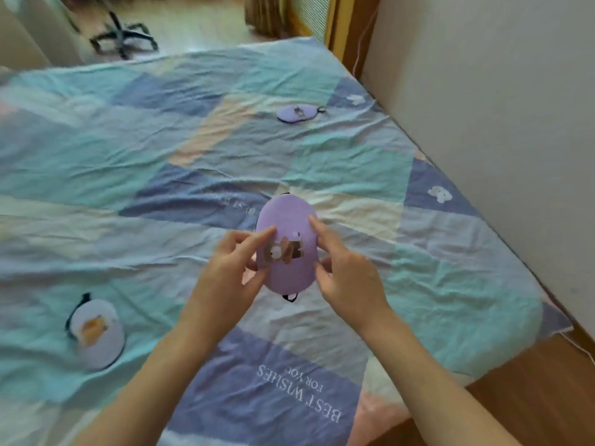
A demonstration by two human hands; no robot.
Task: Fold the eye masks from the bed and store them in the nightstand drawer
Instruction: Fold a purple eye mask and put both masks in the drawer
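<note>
A purple eye mask [286, 217] with a brown and white cartoon patch hangs upright above the bed, held between both hands. My left hand [230, 272] pinches its left edge and my right hand [346, 275] grips its right edge. A black strap loop peeks out below the mask. A second purple eye mask [297, 113] lies flat far up the bed on the right. A white eye mask [96, 333] with an orange patch and black strap lies on the bed at the lower left. The nightstand drawer is not in view.
The bed [128, 162] is covered with a wrinkled patchwork sheet in teal, blue and cream. A wall [499, 91] runs along its right side. Wooden floor [531, 397] shows at the lower right. An office chair base [124, 38] stands beyond the bed's far edge.
</note>
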